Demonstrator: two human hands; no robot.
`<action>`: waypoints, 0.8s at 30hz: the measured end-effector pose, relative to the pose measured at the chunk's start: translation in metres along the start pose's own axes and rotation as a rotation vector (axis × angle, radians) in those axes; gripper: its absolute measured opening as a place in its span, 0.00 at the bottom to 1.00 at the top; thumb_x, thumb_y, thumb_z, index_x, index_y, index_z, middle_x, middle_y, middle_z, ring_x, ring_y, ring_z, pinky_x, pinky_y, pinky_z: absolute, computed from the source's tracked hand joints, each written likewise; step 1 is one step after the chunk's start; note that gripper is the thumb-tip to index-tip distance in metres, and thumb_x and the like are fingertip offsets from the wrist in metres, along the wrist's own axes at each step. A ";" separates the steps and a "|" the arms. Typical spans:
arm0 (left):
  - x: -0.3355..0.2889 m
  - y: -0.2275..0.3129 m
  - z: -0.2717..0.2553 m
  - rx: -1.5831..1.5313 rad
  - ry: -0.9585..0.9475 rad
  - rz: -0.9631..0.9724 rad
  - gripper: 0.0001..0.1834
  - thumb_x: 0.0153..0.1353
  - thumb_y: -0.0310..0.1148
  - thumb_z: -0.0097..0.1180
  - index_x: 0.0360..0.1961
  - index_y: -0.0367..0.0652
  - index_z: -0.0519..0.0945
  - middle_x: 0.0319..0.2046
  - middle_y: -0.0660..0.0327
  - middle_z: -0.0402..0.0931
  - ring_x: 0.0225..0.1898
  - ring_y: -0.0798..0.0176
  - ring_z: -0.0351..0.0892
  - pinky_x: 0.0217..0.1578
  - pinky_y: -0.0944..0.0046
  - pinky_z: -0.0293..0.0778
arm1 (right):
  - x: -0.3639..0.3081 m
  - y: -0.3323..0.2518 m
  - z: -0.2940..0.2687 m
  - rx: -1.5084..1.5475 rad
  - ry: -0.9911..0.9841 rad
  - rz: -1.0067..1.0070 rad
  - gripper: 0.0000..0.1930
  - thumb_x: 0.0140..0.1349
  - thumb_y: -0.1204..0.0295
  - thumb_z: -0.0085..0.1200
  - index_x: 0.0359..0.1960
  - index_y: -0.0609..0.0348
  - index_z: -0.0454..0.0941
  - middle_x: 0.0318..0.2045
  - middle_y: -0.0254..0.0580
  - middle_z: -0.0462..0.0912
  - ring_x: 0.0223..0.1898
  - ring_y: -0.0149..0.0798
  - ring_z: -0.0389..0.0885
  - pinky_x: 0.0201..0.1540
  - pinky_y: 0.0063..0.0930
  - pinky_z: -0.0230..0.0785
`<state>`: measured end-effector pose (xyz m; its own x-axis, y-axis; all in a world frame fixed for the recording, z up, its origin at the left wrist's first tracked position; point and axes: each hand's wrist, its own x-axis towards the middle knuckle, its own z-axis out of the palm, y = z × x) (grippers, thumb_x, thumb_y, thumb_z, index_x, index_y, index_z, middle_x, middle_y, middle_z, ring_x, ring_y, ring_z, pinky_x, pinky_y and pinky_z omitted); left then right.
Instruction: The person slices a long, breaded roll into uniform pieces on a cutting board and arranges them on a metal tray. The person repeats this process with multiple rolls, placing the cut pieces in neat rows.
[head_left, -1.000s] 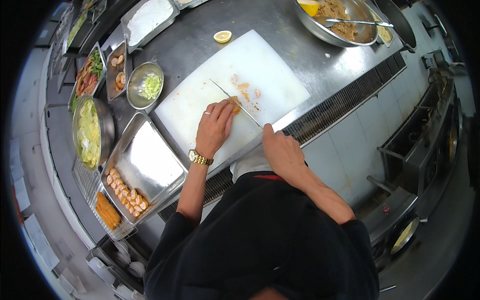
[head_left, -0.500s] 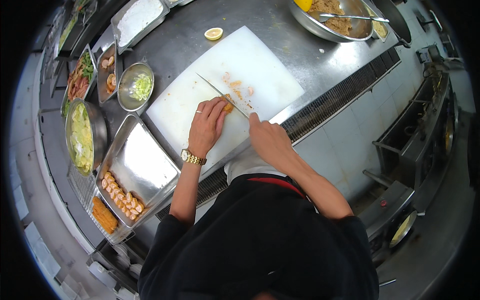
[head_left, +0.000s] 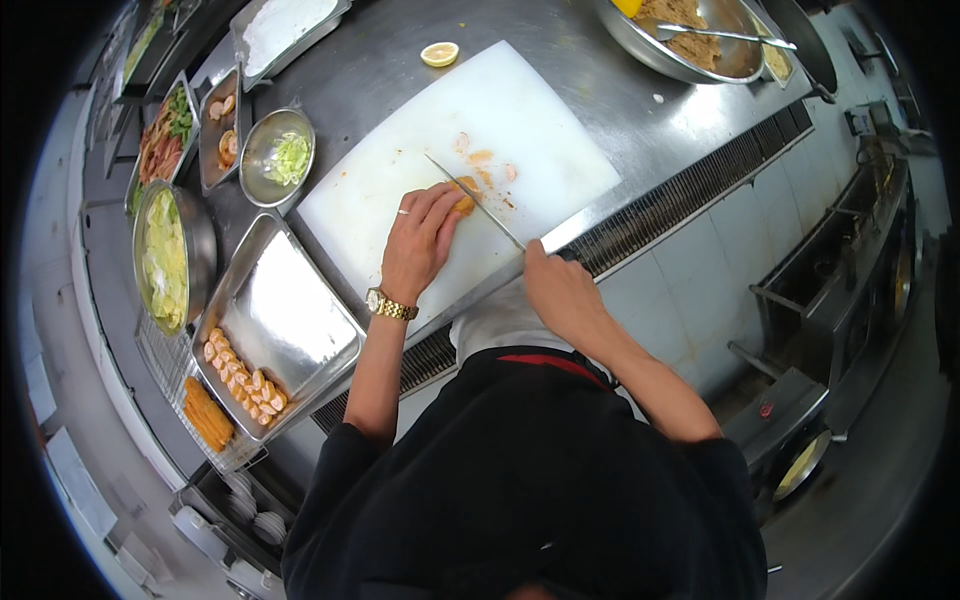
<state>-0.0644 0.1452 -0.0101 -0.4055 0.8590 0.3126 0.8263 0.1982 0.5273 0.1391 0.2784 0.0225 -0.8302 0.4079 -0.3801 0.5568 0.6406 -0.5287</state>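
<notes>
My left hand (head_left: 418, 240), with a ring and a gold watch, presses a golden-brown breaded fried piece (head_left: 464, 198) onto the white cutting board (head_left: 345, 225). The fingers are bent over its left side and hide part of it. In my right hand (head_left: 562, 290) is the handle of a long, thin knife (head_left: 498, 222), its grip wrapped by my fingers. The blade slants up and left across the fried piece, close to my left fingertips. Whether it has cut through, I cannot tell. Orange crumbs and scraps (head_left: 482, 157) lie on the board beyond the blade.
Left of the board, a metal tray (head_left: 300, 250) holds rows of sliced pieces beside a rack with whole fried pieces (head_left: 207, 415). Bowls of chopped greens (head_left: 290, 158) and cabbage (head_left: 165, 260) stand nearby. A lemon half (head_left: 439, 54) and a large bowl (head_left: 640, 55) sit at the back.
My right hand has drawn the knife back toward me and to the right. My left hand stays on the fried piece. The whole view has shifted slightly.
</notes>
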 end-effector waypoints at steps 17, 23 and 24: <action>-0.005 -0.004 0.002 -0.045 0.094 -0.002 0.13 0.65 0.22 0.73 0.50 0.39 0.89 0.50 0.56 0.89 0.52 0.49 0.87 0.54 0.53 0.84 | -0.016 -0.039 -0.038 -0.136 0.072 -0.040 0.03 0.72 0.79 0.53 0.42 0.66 0.72 0.29 0.63 0.87 0.34 0.67 0.92 0.37 0.56 0.86; -0.004 -0.004 0.001 -0.049 0.097 0.006 0.13 0.64 0.23 0.74 0.49 0.38 0.89 0.50 0.56 0.89 0.52 0.50 0.87 0.54 0.54 0.83 | -0.026 -0.040 -0.034 -0.116 0.080 -0.043 0.04 0.71 0.79 0.54 0.43 0.66 0.72 0.31 0.65 0.88 0.35 0.66 0.92 0.37 0.54 0.86; -0.004 -0.004 0.001 -0.048 0.096 0.007 0.13 0.64 0.23 0.74 0.49 0.38 0.89 0.50 0.56 0.89 0.52 0.50 0.87 0.54 0.54 0.83 | -0.024 -0.040 -0.031 -0.113 0.048 -0.022 0.04 0.71 0.79 0.54 0.43 0.66 0.72 0.31 0.65 0.88 0.35 0.66 0.92 0.37 0.55 0.86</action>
<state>-0.0655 0.1414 -0.0147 -0.4376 0.8106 0.3893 0.8102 0.1677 0.5616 0.1354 0.2634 0.0765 -0.8439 0.4221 -0.3311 0.5342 0.7179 -0.4464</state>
